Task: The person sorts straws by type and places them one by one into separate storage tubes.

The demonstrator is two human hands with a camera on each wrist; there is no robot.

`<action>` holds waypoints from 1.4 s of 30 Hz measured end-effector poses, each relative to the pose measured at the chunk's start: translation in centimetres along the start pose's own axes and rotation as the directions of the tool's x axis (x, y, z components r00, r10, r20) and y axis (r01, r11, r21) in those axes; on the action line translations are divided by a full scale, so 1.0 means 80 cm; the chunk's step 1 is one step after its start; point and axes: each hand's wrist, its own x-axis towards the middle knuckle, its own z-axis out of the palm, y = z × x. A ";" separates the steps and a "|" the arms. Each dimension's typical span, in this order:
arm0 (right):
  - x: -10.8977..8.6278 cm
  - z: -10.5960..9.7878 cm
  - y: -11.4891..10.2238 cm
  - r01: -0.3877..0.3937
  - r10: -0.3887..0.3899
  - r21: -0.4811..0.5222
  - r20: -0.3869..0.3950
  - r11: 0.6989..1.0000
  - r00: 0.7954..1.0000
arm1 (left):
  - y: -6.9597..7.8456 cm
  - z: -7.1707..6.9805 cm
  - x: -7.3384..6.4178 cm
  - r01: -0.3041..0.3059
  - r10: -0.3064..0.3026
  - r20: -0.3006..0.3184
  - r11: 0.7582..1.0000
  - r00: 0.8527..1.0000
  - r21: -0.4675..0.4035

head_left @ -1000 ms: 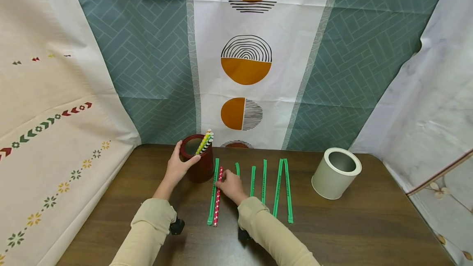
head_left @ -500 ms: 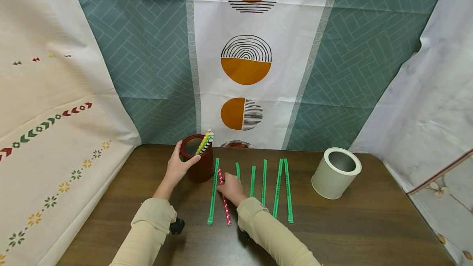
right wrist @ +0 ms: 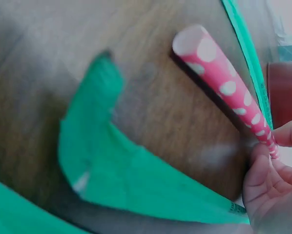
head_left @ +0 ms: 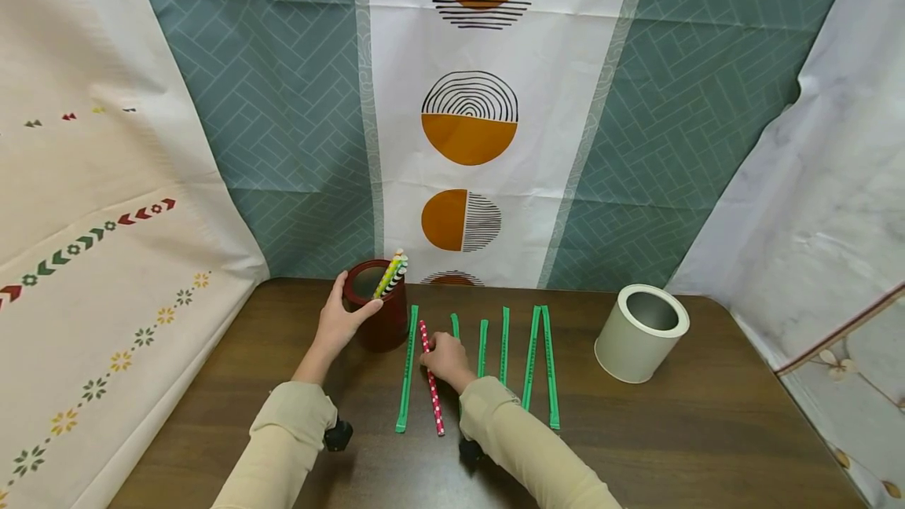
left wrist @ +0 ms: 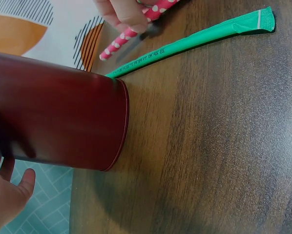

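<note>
Currently right fingers pinch 1 dotted straw, left fingers widely gripping 1 cup (print on green wrapper unreadable).

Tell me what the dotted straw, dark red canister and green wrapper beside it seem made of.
Dotted straw: probably paper, fairly matte; pale open end, little glare.
Dark red canister: perhaps coated metal or leatherette, satin; smooth side, soft sheen.
Green wrapper: likely thin paper or film; flattened, crimped end.
</note>
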 end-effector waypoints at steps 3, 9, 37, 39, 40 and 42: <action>0.000 -0.003 0.000 -0.017 0.015 0.075 0.033 0.997 0.999 | -0.001 -0.001 0.001 -0.001 0.001 -0.003 1.000 1.000 0.003; 0.001 -0.016 -0.008 -0.018 0.004 0.179 0.079 0.984 0.997 | -0.003 -0.002 0.002 0.002 -0.002 -0.003 1.000 1.000 0.007; 0.030 -0.123 -0.083 0.106 -0.085 0.652 -0.063 0.750 0.994 | -0.003 -0.001 0.001 -0.005 0.005 -0.003 1.000 1.000 -0.006; 0.031 -0.129 -0.089 0.149 -0.093 0.661 -0.120 0.735 0.988 | -0.003 -0.001 0.002 -0.004 0.004 -0.001 1.000 1.000 -0.006; 0.032 -0.132 -0.092 0.171 -0.093 0.663 -0.151 0.729 0.984 | -0.003 -0.001 0.002 -0.004 0.004 0.000 1.000 1.000 -0.006; 0.033 -0.137 -0.099 0.207 -0.088 0.661 -0.209 0.721 0.974 | -0.003 0.000 0.002 -0.003 0.003 0.001 1.000 1.000 -0.007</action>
